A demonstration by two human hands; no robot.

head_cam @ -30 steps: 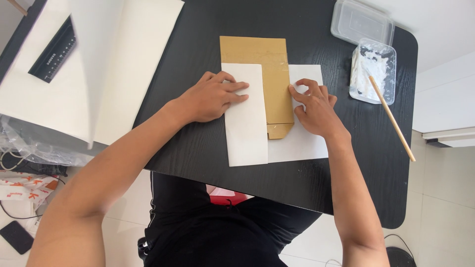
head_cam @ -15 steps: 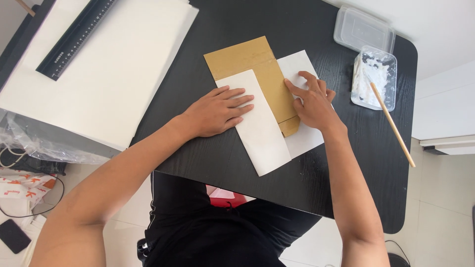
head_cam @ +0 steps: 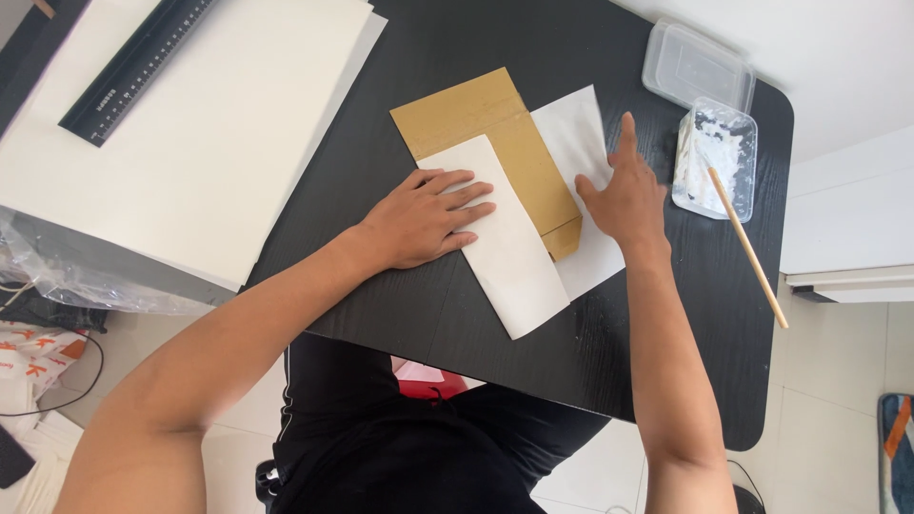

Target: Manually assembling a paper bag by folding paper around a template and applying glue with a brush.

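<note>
Two white paper flaps wrap a brown cardboard piece (head_cam: 495, 133) near the middle of the black table (head_cam: 457, 314). Left paper flap (head_cam: 514, 257) is folded over the cardboard's left part; right paper flap (head_cam: 581, 152) lies flat beside and partly under the cardboard's right edge. Whole stack sits tilted, top leaning left.

Left hand (head_cam: 424, 217) lies flat, palm down, on the left flap's upper end, fingers slightly spread and extended, pressing, not gripping. Right hand (head_cam: 624, 190) is over the right flap, fingers open and apart, index finger pointing up toward the far edge of the table; palm looks lifted, clamped on nothing. Can't tell if its heel touches the paper.

Versus half a second ago: right hand was curled with fingertips on the cardboard's right edge, now it has opened and shifted right, off that edge. Left hand is in the same pressing pose. Stack about the same tilt; a second ago it lay nearly square to the table.

Outward: a clear plastic tub of white paste (head_cam: 716, 157) to the right of the right hand, a wooden stick (head_cam: 747, 247) leaning out of it. Clear lid (head_cam: 693, 65) just behind the tub. Large white sheets (head_cam: 219, 143) at left, a black ruler (head_cam: 138, 67) on top of them.
</note>
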